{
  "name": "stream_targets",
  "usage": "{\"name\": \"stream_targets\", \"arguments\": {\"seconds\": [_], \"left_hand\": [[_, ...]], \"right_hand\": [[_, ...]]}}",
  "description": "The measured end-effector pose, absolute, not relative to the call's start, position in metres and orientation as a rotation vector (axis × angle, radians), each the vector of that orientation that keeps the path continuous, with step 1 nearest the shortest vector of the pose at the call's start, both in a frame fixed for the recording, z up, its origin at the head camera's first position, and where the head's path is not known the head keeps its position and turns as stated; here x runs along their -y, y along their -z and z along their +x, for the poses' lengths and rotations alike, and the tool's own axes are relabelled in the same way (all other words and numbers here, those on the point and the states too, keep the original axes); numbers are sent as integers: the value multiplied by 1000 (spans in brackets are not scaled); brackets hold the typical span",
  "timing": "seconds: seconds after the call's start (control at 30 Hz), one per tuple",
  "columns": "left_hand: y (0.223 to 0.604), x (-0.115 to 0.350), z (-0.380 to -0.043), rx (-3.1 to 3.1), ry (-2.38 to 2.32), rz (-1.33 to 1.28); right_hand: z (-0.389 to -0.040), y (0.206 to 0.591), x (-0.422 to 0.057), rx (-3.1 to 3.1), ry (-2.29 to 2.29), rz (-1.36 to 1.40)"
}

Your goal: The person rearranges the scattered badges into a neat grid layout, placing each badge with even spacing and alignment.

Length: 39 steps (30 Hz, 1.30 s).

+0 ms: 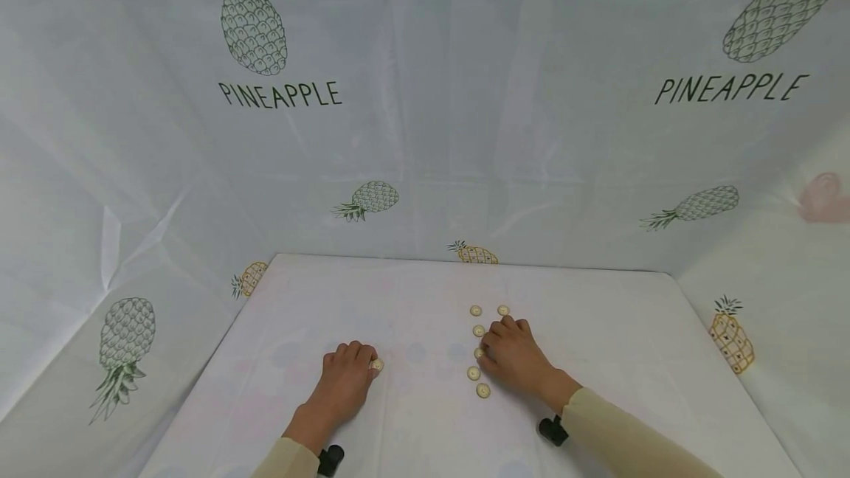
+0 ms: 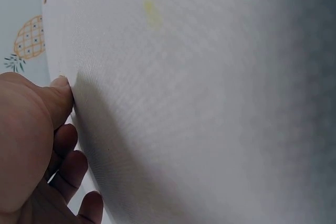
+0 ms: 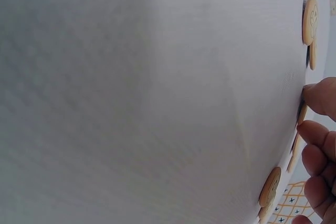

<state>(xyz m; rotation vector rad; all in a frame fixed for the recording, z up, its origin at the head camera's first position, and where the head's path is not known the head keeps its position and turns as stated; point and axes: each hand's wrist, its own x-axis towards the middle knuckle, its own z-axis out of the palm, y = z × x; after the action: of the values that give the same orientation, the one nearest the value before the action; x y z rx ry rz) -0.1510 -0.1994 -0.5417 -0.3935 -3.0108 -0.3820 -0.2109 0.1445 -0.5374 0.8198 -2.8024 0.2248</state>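
My left hand (image 1: pixel 345 375) rests on the left part of the table, its fingers bent. Its thumb and index finger pinch a small round wooden disc (image 1: pixel 376 364); in the left wrist view the thumb mostly hides this piece. To the right, my right hand (image 1: pixel 514 352) reaches a loose column of similar discs. Its thumb and index finger pinch the edges of one disc (image 3: pixel 303 112), low against the table. Nearest to that hand are another disc (image 1: pixel 479 330) above and one (image 1: pixel 474 373) below. A disc (image 3: pixel 311 22) in the right wrist view bears a line drawing.
More discs lie at the column's top left (image 1: pixel 475 310), beyond the right fingertips (image 1: pixel 503 310), and at its bottom (image 1: pixel 482 390). A white cloth covers the table (image 1: pixel 412 286). Behind and beside it hangs a pineapple-printed sheet (image 1: pixel 465 131).
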Motion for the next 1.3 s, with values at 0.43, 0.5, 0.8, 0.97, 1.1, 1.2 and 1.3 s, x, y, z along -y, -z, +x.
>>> {"name": "stream_targets", "arguments": {"seconds": [0.43, 0.5, 0.8, 0.97, 1.1, 1.2, 1.3], "left_hand": [[550, 202, -154, 2970, 369, -397], [552, 202, -154, 2954, 362, -401], [552, 202, -154, 2969, 376, -393], [554, 202, -155, 2955, 382, -390], [554, 202, -155, 2956, 386, -391], [551, 202, -154, 2957, 374, -401], [549, 201, -153, 2953, 367, -412]], "right_hand": [[-208, 535, -144, 2809, -204, 805], [-207, 533, -145, 2812, -218, 793], [-198, 530, -143, 2767, -291, 787], [-187, 533, -141, 2754, -287, 860], [-182, 537, -140, 2744, -231, 905], [-181, 539, -139, 2704, -209, 927], [-181, 541, -138, 2659, -193, 940]]}}
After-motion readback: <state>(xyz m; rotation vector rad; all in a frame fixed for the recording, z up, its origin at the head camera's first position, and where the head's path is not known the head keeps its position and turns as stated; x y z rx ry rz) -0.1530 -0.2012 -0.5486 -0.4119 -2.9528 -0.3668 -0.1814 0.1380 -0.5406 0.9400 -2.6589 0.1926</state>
